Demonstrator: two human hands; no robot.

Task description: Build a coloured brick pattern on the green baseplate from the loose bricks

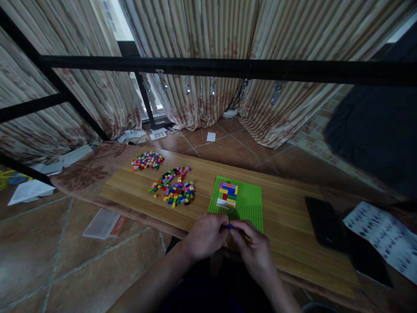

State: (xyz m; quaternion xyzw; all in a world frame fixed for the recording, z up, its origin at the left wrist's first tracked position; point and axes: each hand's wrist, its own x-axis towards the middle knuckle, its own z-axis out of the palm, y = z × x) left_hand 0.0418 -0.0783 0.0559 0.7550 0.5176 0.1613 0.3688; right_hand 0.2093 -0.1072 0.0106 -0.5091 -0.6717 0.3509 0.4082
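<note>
Near the front edge of the wooden board, my left hand (208, 234) and my right hand (252, 243) meet with their fingertips pinched together. Between them is a small blue toy brick (229, 226), partly covered by the fingers. Just beyond lies a green baseplate (250, 200), its near edge partly hidden by my hands. On the plate's left part sits a block of coloured bricks (227, 195) in purple, blue, yellow, red, green and white. Left of the plate, a loose pile of mixed bricks (177, 189) spreads over the board.
A second pile of bricks (147, 161) lies farther back left. At the right are a dark phone-like slab (326, 223) and a printed sheet (384, 239). A black metal rail (208, 67) crosses in front of striped curtains (202, 34). A clear plastic bag (101, 223) lies on the floor.
</note>
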